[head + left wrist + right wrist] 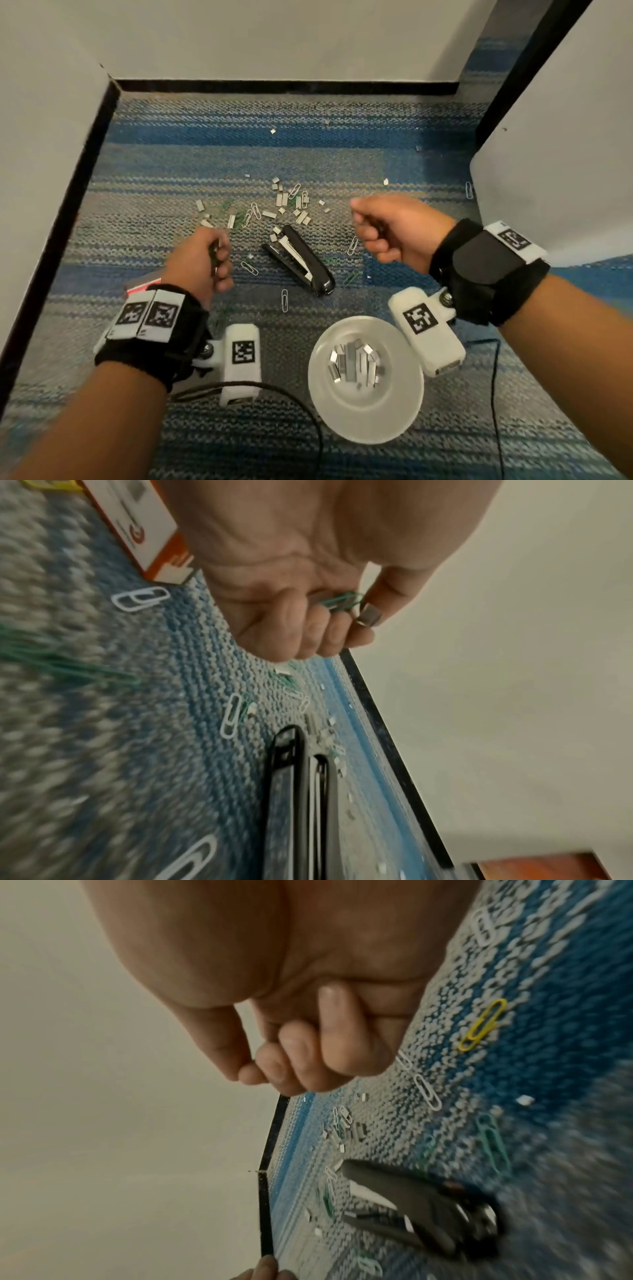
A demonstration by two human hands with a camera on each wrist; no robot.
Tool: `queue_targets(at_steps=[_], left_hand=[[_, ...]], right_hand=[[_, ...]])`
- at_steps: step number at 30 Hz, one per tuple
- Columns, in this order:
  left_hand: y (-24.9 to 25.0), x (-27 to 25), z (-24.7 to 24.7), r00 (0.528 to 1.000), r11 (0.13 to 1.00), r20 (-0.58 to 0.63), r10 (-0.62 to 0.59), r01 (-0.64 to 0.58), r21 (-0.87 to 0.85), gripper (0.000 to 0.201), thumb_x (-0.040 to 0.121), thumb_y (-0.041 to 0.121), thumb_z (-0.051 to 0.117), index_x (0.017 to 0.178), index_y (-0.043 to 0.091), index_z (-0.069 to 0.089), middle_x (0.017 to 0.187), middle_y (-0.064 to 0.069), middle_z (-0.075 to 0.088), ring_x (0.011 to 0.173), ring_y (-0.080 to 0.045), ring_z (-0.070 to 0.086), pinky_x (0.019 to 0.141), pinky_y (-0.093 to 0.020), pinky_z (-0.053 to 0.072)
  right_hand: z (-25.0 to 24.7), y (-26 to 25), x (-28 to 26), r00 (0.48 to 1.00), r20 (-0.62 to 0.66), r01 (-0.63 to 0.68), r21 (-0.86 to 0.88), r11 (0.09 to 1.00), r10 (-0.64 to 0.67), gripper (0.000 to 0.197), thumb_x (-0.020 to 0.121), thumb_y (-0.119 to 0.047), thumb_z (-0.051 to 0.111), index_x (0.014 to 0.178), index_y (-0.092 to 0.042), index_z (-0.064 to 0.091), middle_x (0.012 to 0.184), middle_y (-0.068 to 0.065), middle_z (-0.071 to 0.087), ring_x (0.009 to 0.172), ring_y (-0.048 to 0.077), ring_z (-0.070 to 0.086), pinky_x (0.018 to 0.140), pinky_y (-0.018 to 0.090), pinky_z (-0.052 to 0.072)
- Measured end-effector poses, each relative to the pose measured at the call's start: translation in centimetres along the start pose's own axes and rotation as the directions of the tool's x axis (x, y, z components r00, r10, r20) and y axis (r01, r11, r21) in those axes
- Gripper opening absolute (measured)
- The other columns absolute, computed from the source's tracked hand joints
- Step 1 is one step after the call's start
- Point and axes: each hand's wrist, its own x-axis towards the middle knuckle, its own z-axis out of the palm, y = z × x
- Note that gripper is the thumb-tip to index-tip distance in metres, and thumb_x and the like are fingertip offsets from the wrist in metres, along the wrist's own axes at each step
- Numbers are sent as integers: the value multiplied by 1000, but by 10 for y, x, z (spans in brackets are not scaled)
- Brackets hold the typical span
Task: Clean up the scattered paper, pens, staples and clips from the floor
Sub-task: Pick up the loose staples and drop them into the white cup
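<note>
Silver staple strips (291,202) and white and green paper clips (255,210) lie scattered on the striped blue-grey carpet. My left hand (219,260) hovers over their left edge, its fingers curled round a green paper clip (342,601) and a small staple strip (369,615). To the right of the pile my right hand (368,228) is held above the floor as a fist, and the right wrist view shows nothing between its curled fingers (291,1053). A translucent white bowl (342,428) near me holds several staple strips (356,363).
An open black stapler (301,260) lies between my hands. A red and white box (140,284) sits behind my left wrist. White walls with black skirting close the left and back, and a white panel (548,154) stands at the right. A yellow clip (483,1024) lies apart.
</note>
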Motion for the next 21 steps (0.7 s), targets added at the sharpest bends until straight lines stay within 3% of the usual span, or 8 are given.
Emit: queue_targets(at_steps=[4,9,12,15,17,19,21], left_hand=[[0,-48,6,975,998,220,0,13,-55,6,61,22,39,58,17,40,50,2,39,36,-11,36,38,-13,27],[-2,-99,35,920,992,386,61,-14,-125,22,71,23,42,52,14,46,54,-2,48,42,-16,45,40,-18,37],[-14,-115,60,912,994,396,110,-92,-63,24,69,23,47,45,18,49,55,-5,52,48,-18,48,46,-22,41],[-29,-123,73,915,987,372,156,-157,-27,11,61,18,51,50,18,51,65,-15,53,59,-22,47,59,-30,39],[-37,-128,76,921,985,351,170,-160,-59,6,59,11,48,59,15,52,61,-10,56,59,-20,49,61,-29,39],[-41,-133,78,920,982,344,186,-165,-90,18,58,6,43,73,9,51,57,-3,56,57,-15,51,59,-24,42],[-42,-138,80,917,979,346,197,-165,-120,28,58,4,40,85,5,49,57,-6,53,55,-15,51,57,-22,44]], right_hand=[[13,9,-31,1000,11,-25,144,989,23,31,97,-29,39,70,-17,50,55,-2,42,48,12,38,39,18,31],[41,13,-72,989,113,35,441,897,-94,32,92,-33,43,68,-15,53,54,2,46,53,18,50,51,22,45],[55,26,-84,974,108,133,449,883,-201,28,87,-32,46,70,-11,54,55,5,49,55,20,51,56,24,46],[59,39,-92,966,45,206,457,865,-253,26,86,-30,42,76,-8,52,57,9,48,55,19,52,54,23,46],[59,48,-96,961,-13,254,437,863,-276,26,86,-29,42,80,-6,53,59,10,50,56,20,51,55,22,46],[56,55,-101,955,-34,283,394,875,-293,26,86,-30,42,83,-7,54,60,11,53,59,22,52,60,24,47],[54,60,-105,953,-31,294,341,893,-302,27,88,-30,41,85,-7,54,61,9,57,60,20,54,63,24,47]])
